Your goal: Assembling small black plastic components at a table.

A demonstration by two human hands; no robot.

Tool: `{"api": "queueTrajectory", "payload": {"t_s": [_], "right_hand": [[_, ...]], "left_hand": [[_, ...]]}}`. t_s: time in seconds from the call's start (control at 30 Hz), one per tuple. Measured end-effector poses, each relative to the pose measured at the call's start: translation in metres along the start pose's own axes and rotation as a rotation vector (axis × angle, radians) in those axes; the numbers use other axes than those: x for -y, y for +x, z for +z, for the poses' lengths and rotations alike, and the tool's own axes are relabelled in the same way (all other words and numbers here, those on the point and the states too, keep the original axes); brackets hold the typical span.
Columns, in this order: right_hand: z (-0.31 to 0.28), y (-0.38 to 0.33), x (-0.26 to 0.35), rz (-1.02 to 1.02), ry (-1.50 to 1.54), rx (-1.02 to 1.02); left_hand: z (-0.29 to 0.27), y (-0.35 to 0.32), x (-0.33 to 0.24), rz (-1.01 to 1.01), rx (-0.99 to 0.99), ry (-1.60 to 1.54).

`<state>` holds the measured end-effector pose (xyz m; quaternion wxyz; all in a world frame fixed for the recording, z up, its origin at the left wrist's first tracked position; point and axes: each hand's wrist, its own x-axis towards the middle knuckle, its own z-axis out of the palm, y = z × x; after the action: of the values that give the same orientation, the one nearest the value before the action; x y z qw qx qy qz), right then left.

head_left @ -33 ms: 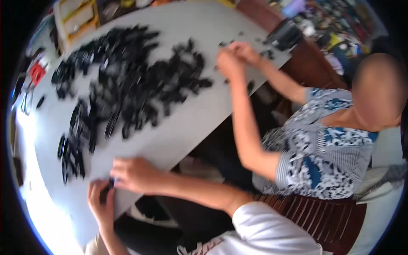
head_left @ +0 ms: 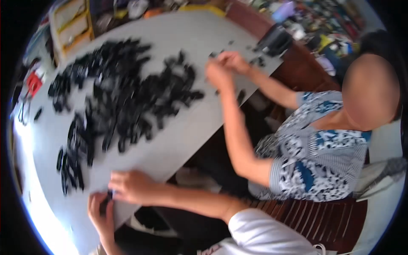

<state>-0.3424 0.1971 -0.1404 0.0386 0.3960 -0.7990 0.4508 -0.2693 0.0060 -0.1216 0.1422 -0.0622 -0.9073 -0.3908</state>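
Note:
Near the table's front edge, my left hand (head_left: 100, 214) is closed with thumb and fingers around a small black piece (head_left: 110, 194). Its exact kind is too blurred to tell. My right hand (head_left: 132, 188) comes in from the right, and its bent fingertips pinch the same piece. The two hands nearly touch there. Just beyond them lies the near end of a big spread pile of black, elongated plastic-looking parts (head_left: 123, 97), with a few narrow pieces (head_left: 71, 174) closest to my hands.
On the right a co-worker in a patterned top (head_left: 316, 157) handles something small over the grey table (head_left: 170, 146). Small black bits and a black box (head_left: 275, 40) lie beyond those hands. Red-handled scissors (head_left: 34, 83) lie at the left; a yellow-framed rack (head_left: 72, 27) stands behind.
The view has tilted, so the table and pile sit lower and slightly left in the picture. My two hands stay together on the small piece.

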Motion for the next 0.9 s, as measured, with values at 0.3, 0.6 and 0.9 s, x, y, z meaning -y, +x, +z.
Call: {"api": "queueTrajectory", "payload": {"t_s": [0.3,0.6,0.9], "right_hand": [[0.016,-0.027,-0.008,0.019,0.007,-0.088],[-0.018,-0.008,0.002,-0.003,-0.103,-0.049],[-0.020,-0.015,-0.010,0.022,0.012,0.030]], "left_hand": [[0.014,-0.013,-0.007,0.083,0.063,-0.003],[0.013,0.010,-0.009,-0.022,0.042,0.007],[0.005,-0.007,0.001,-0.092,0.080,-0.132]]}}
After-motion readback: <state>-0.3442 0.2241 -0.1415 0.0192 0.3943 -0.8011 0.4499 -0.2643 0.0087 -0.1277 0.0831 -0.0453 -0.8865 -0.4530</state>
